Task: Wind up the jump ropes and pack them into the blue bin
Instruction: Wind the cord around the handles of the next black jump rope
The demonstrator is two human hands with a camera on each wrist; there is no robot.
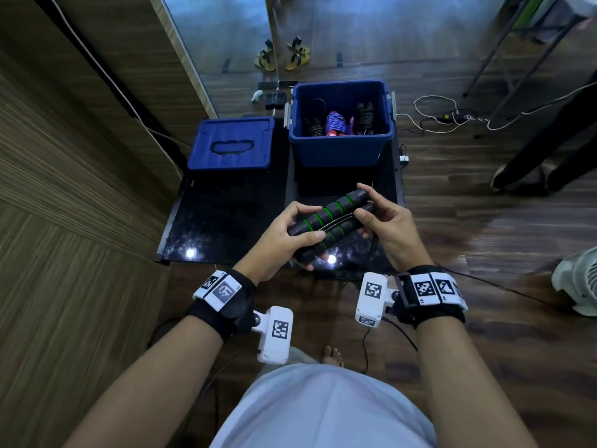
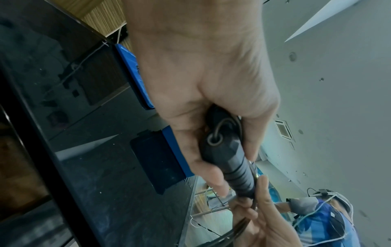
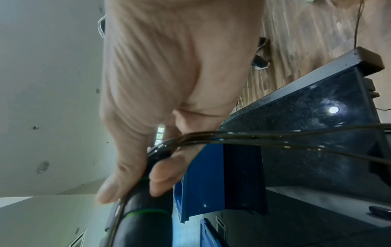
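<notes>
Two black jump rope handles (image 1: 329,221) with green rings lie side by side above the black table (image 1: 226,221). My left hand (image 1: 290,236) grips their near ends; the handle (image 2: 228,153) shows in its fist. My right hand (image 1: 376,218) pinches the far ends and the thin black cord (image 3: 275,138), which runs between the handles and loops down behind that hand. The handle (image 3: 146,222) also shows under the right fingers. The open blue bin (image 1: 342,150) stands behind the hands, with several wound ropes inside.
The bin's blue lid (image 1: 231,143) lies left of it on the table. White cables (image 1: 436,118) trail over the wooden floor on the right. A white fan (image 1: 578,282) stands at the right edge. Another person's dark legs (image 1: 549,150) are at the far right. A wooden wall runs along the left.
</notes>
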